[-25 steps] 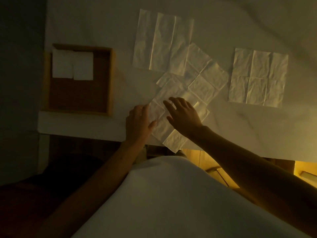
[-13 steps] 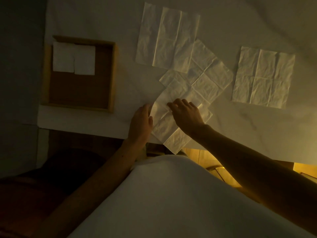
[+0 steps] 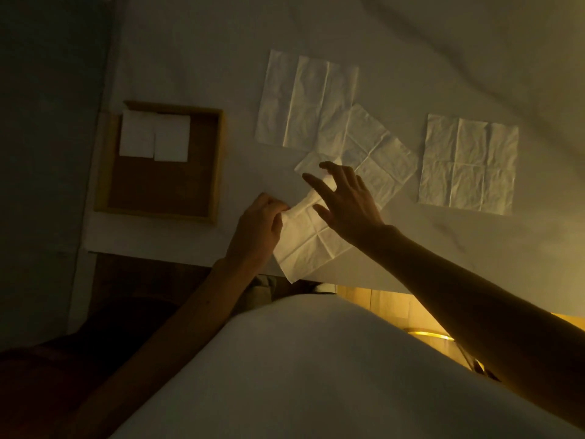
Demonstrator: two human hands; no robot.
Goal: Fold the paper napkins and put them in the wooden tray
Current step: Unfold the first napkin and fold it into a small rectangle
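Note:
A white paper napkin (image 3: 308, 245) lies at the near edge of the white table, one corner hanging over. My left hand (image 3: 258, 231) pinches its left edge with curled fingers. My right hand (image 3: 343, 201) hovers over the napkin's far part with fingers spread, and a fold of paper rises by its fingertips. Three more unfolded napkins lie flat: one at the back (image 3: 305, 104), one tilted in the middle (image 3: 380, 158), one at the right (image 3: 468, 163). The wooden tray (image 3: 218, 160) sits at the left with two folded napkins (image 3: 155, 136) in its far corner.
The table's near edge (image 3: 177, 253) runs just below the tray and my hands. My white shirt (image 3: 300, 375) fills the bottom of the view. A dark wall stands at the left, and a yellow-lit floor shows at the lower right.
The napkin has slid toward the table edge and its far part has bunched up. My left hand went from resting flat to pinching its edge. My right hand lifted and spread its fingers.

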